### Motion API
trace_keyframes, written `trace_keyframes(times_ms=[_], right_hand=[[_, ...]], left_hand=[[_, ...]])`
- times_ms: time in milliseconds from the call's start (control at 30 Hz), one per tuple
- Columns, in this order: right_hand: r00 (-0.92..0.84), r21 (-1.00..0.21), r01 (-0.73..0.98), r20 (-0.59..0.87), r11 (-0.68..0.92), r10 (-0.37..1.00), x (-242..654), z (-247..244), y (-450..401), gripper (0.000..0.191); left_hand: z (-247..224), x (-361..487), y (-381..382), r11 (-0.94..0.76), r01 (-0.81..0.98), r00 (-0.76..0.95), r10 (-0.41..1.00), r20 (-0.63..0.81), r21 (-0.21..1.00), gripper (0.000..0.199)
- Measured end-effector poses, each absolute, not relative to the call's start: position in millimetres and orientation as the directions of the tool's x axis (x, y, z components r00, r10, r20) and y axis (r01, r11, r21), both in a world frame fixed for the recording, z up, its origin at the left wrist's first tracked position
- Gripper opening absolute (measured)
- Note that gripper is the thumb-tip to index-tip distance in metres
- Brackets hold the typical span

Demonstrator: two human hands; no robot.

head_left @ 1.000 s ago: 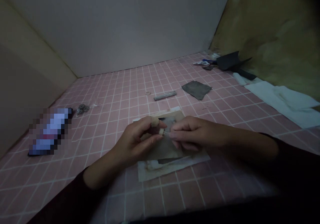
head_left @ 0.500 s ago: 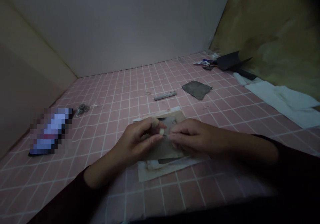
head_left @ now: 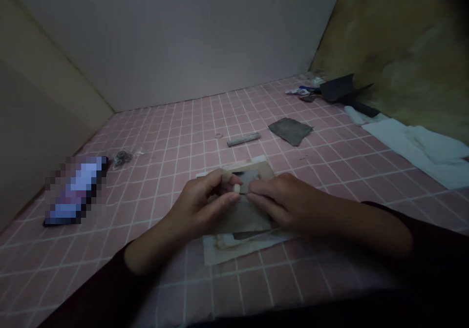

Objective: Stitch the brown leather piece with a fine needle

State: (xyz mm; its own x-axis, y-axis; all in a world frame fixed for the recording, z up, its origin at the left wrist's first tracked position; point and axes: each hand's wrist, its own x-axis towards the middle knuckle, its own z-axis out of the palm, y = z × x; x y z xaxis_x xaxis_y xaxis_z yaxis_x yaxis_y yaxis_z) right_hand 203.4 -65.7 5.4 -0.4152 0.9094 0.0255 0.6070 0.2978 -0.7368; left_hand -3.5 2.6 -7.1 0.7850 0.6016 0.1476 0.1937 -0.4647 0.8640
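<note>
My left hand is closed in a pinch, with a small cream-coloured piece at its fingertips; its exact kind is too small to tell. A tan band wraps the index finger of that hand. Close against it on the right, my right hand is pinched too, and a thin dark thing shows faintly between the two sets of fingertips. Both hands hover over or rest on a greyish-tan sheet, which lies on a stained white paper. Part of the stack is hidden by the hands.
Beyond the hands lie a pale ring, a grey rod-like piece and a dark grey square sheet. A phone and a bag of dark rings are at left. White cloth and a curled black sheet sit right.
The right hand's fingers have shifted and straightened slightly beside the left fingertips. The left hand keeps its pinch. The whole view has moved a little.
</note>
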Motion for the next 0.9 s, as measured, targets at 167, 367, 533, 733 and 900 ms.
trace_keyframes(times_ms=[167, 367, 533, 733, 900], right_hand=[[-0.516, -0.947, 0.146, -0.319, -0.285, 0.795, 210.1, 5.1, -61.7, 0.035], [-0.510, -0.883, 0.460, -0.179, 0.091, 0.841, 208.0, 5.3, -62.1, 0.033], [-0.426, -0.664, 0.658, 0.062, 0.356, 0.903, 205.0, 4.4, -65.4, 0.023], [-0.546, -0.950, 0.180, -0.313, -0.256, 0.777, 211.6, 9.1, -60.1, 0.032], [-0.528, -0.927, 0.373, -0.233, -0.023, 0.817, 208.9, 7.0, -61.7, 0.032]], left_hand=[[-5.5, -4.2, 2.3, -0.500, 0.117, 0.805, 0.554, 0.213, 0.858, 0.019], [-6.1, -4.7, 1.9, -0.551, 0.140, 0.819, 0.531, 0.217, 0.823, 0.018], [-6.9, -3.9, 3.3, -0.502, 0.205, 0.774, 0.608, 0.174, 0.841, 0.020], [-2.0, -4.4, 2.0, -0.573, 0.126, 0.814, 0.526, 0.245, 0.810, 0.018], [-3.3, -5.4, 1.3, -0.590, 0.148, 0.816, 0.527, 0.239, 0.794, 0.019]])
